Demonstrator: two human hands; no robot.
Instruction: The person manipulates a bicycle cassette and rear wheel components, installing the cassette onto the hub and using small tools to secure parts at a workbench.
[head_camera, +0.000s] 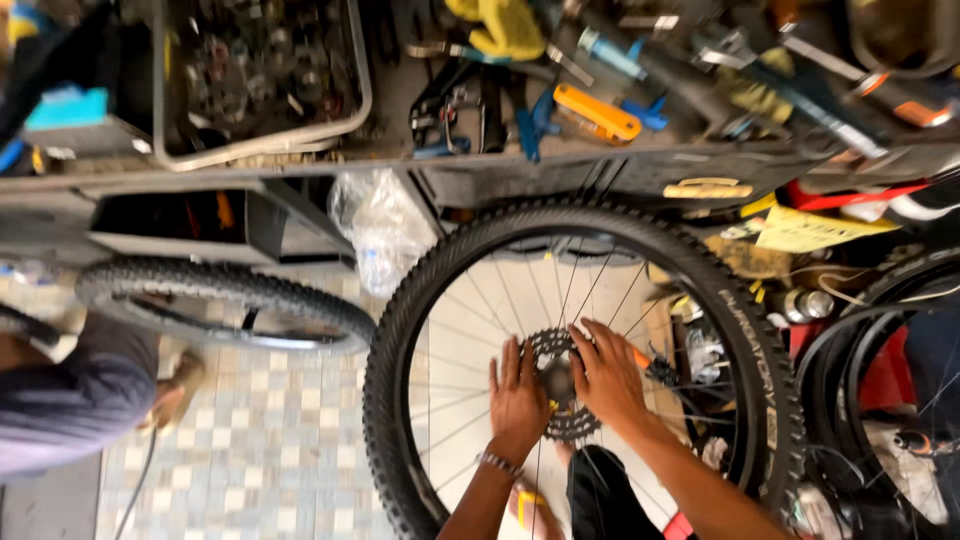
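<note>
Both hands rest on the cluster of cogs (562, 385) at the hub of a bicycle wheel (585, 370) that stands upright before the person. The left hand (518, 392) lies flat with its fingers spread and pointing up, the palm pressed on the left side of the cogs. The right hand (607, 375) covers the right side, fingers splayed across the top of the cogs, and touches the left hand at the thumbs. Just beyond the right hand's knuckles an orange-handled tool (641, 357) pokes out through the spokes; whether the hand grips it cannot be told. Above both hands is a workbench (400, 120) strewn with tools. Well off to the left of the left hand lies a second tyre (225, 300) on the tiled floor (270, 440).
</note>
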